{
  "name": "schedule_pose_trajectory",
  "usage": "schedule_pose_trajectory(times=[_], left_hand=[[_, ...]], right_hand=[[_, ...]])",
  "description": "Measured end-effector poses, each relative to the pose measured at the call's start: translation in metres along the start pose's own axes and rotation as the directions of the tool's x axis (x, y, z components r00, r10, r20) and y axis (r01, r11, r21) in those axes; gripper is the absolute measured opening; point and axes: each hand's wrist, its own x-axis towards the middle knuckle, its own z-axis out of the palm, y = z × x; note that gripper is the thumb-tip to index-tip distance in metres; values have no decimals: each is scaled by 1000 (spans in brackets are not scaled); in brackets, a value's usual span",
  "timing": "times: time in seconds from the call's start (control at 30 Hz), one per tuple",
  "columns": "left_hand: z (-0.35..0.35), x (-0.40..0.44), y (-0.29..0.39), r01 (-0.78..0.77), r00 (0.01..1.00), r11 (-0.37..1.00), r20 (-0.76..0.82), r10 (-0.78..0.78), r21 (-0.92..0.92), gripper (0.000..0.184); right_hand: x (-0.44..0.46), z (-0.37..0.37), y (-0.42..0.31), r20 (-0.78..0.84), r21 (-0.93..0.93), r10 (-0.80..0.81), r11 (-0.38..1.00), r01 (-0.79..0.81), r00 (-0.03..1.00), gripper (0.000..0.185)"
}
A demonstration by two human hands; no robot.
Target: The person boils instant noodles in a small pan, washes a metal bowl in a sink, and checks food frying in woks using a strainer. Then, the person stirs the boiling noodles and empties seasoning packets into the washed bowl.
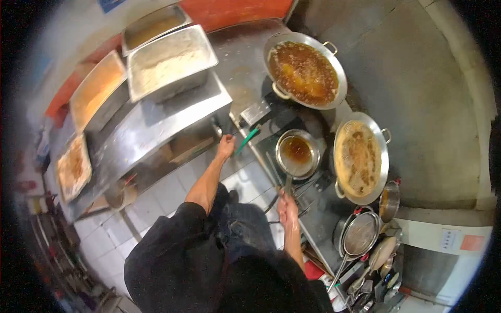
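Note:
My right hand [288,209] is wrapped round the handle of a round metal strainer [308,169] at the stove's front edge. Brown liquid [296,150] shows inside its rim. My left hand [226,146] is held out over the gap between counter and stove, with its fingers curled; what they hold, if anything, is hidden. Just right of it is a thin green strip [247,141], and I cannot tell whether they touch. Behind the strainer, a wide two-handled pan [340,78] holds bubbling dark oil. Another pan [382,156], to the right, contains foamy, lighter oil with brown pieces.
Deep steel trays, one with white flour-like powder [175,68], stand on the steel counter [138,133] at left. A shallow tray [74,167] sits at its end. Another strainer [361,233] and several utensils lie at lower right. White tiles [182,182] cover the floor.

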Motion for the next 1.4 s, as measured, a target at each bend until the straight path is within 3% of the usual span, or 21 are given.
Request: schedule_pose_trajectory(times=[0.03,0.13,0.27,0.37,0.47,0.5,0.57,0.67,0.7,0.73,0.77,0.8,0.87,1.0,1.07,1.1,1.13,1.2,1.27,1.33,1.4], left_hand=[[3,1,31,-18,1000,998,-21,20,65,43],[47,95,-31,-104,993,991,-50,109,88,44],[41,89,5,-246,969,936,63,238,251,42],[29,86,23,-241,965,927,174,196,286,40],[20,89,38,-318,936,858,277,217,403,41],[18,92,39,-348,927,816,297,228,461,41],[16,93,47,-458,885,681,367,287,572,44],[14,100,50,-568,817,542,503,283,619,47],[9,129,13,-661,736,360,478,479,658,45],[13,107,45,-726,687,378,580,437,575,42],[21,92,61,-669,742,342,565,361,660,40],[24,87,63,-728,667,191,616,420,658,39],[23,98,52,-680,671,-20,634,386,733,38],[32,103,43,-633,626,-204,649,432,747,43],[30,98,41,-662,742,253,567,359,706,46],[25,105,37,-676,737,365,589,332,640,43],[22,111,30,-683,730,358,592,342,636,43],[23,107,23,-418,833,841,513,204,343,38],[17,118,17,-397,828,867,525,197,300,33],[19,117,14,-150,891,982,446,86,111,29],[13,134,10,-65,869,998,493,46,20,27]], right_hand=[[-2,7,-1,-119,-76,-33,997,24,992,26],[-1,17,-2,-243,-66,-11,998,-6,970,31],[-13,49,-13,-230,29,46,999,-41,972,29],[-10,55,-21,-312,-74,83,991,-111,947,36],[-6,54,-25,-411,-221,74,959,-178,909,25],[-8,64,-28,-429,-160,60,977,-141,901,27],[-8,69,-26,-441,-305,-43,947,-104,897,42],[-12,77,-36,-387,-173,-14,983,-57,922,60],[-13,76,-36,-416,-154,22,984,-94,909,69],[-12,67,-23,-365,-105,-33,994,-6,931,70],[-13,61,-14,-294,-67,-153,988,139,943,72],[-11,59,-13,-324,-28,-35,999,27,945,76],[-10,51,5,-235,103,-107,986,134,966,80],[-2,34,31,-89,176,-165,968,178,982,90],[-2,27,34,-77,172,-234,954,245,969,87],[-3,24,37,-68,179,-243,951,252,968,87],[-4,22,39,-84,155,-277,945,288,957,84],[-5,16,38,-105,132,-316,935,328,943,82],[-8,12,33,-104,129,-252,956,264,962,77],[-8,11,32,-102,122,-245,959,257,964,76],[-5,11,35,-102,105,-246,961,256,964,76]])
